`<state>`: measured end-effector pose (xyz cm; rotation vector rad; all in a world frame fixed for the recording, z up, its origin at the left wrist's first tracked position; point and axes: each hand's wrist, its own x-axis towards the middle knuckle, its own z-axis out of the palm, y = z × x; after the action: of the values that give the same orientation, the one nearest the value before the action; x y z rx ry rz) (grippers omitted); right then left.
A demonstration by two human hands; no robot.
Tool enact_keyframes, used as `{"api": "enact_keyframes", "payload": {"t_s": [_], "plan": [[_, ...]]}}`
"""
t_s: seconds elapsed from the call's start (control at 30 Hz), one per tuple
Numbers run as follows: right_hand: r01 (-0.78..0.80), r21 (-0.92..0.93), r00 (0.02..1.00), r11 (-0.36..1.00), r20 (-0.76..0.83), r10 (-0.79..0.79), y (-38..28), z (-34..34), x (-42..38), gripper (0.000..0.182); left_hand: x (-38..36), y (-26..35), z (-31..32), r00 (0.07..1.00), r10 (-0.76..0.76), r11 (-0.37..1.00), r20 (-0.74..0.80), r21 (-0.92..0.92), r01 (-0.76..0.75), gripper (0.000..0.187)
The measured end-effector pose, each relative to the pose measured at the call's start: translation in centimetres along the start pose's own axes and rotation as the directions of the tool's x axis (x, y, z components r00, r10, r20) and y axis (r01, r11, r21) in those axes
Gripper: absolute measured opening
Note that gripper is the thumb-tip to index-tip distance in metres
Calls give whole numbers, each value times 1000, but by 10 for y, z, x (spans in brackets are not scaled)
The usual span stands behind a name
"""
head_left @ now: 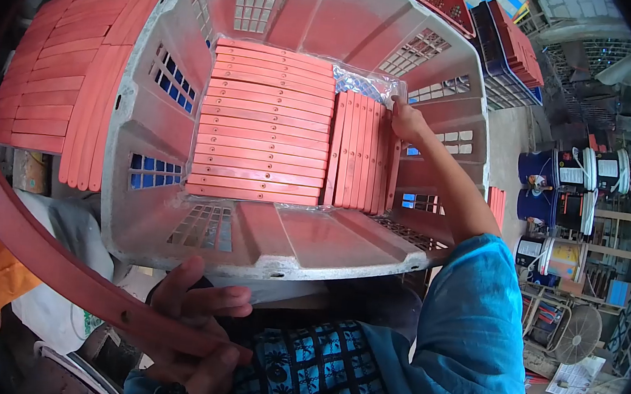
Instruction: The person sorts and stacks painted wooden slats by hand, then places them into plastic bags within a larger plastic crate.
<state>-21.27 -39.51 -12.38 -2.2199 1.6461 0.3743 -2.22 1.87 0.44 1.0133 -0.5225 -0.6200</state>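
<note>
Below the near wall of the grey crate (308, 238), gripping a curved red slat (65, 272) in left hand (200, 330); inside, closed with right hand (406, 122) on far end of the end slat (393, 163).

Held aslant toward lower left, outside crate. Within: laid crosswise in a block of red slats (265, 127), lengthwise in a narrower row (358, 152) beside end slat, over clear plastic (372, 85). Beyond left wall: more stacked slats (55, 65).

1. The left hand (200, 330) holds a curved red slat (87, 285) before the crate (292, 244).
2. The right hand (408, 122) grips the end slat (393, 163) inside, beside the lengthwise row (358, 152).
3. Crosswise slats (261, 131) lie left of that row.
</note>
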Motion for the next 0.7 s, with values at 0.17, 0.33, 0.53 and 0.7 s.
{"api": "enact_keyframes", "payload": {"t_s": [0.17,0.33,0.53,0.7], "plan": [[-38,-250,997,968,-70,21,-12,3,-6,51,0,3,9,996,-34,999,-85,14,35,92],[15,-322,998,947,-55,-34,-15,-1,-11,35,1,7,12,989,-88,995,-117,29,92,92],[-169,-51,945,984,275,177,-21,-14,-2,30,1,8,9,994,-100,995,-49,27,101,90],[-45,0,967,999,250,44,-7,-12,0,30,2,11,6,989,-144,989,-20,10,144,89]]}}
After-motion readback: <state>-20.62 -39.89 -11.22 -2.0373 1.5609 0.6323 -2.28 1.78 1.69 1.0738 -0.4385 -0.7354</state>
